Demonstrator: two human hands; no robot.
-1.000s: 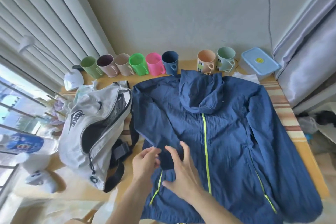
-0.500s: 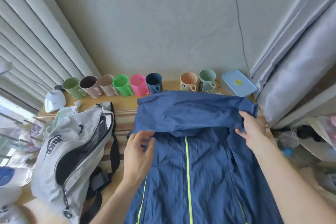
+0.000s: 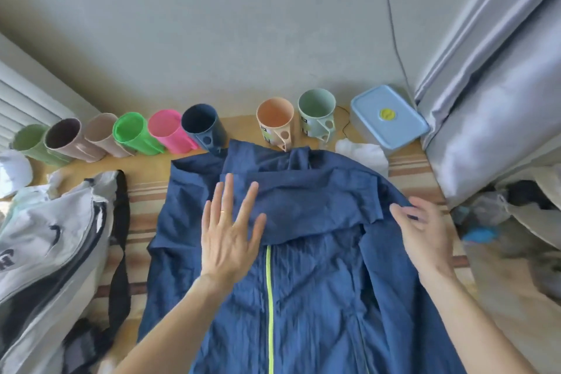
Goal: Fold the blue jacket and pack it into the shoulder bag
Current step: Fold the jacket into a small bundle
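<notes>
Thin dark-blue zip-front jacket (image 3: 303, 282) spread on tabletop (image 3: 145, 167), frame centre.

Left hand (image 3: 230, 231) flat, fingers spread, pressing folded-down hood.

Right hand (image 3: 425, 234) blurred; grip cannot tell.

Risk: slippery fabric springs back, fold shifts.

Grey-white shoulder bag (image 3: 45, 252) lower left.

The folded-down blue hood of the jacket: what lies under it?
Under the blue hood flap lies the jacket's chest, and the top of the lime-yellow zipper is covered. The left hand presses flat on the flap.
</notes>
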